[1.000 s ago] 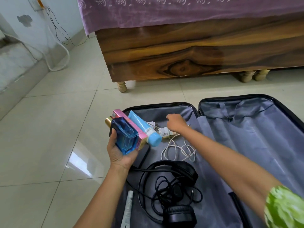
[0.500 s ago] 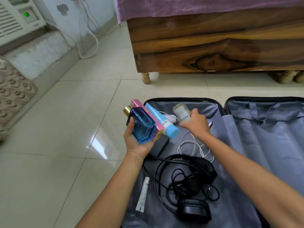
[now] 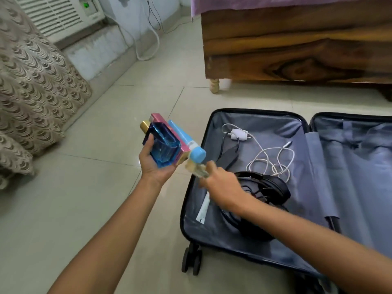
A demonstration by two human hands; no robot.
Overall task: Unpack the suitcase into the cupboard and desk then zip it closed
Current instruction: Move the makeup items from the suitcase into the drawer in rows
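Nearby, suitcase [image 3: 250, 236] lies open on tiled floor [image 3: 89, 187].

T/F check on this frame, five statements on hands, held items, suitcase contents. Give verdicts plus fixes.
1. The left hand holds a blue glass bottle along with a pink box and a light blue tube. True.
2. The right hand is empty. False: it grips a small pale item, too blurred to identify.
3. The suitcase lies zipped shut. False: it lies open on the floor, grey lining showing.
4. Black headphones are in the suitcase. True.
5. The white charger and cable are in the left hand. False: they lie in the suitcase, beyond the headphones.
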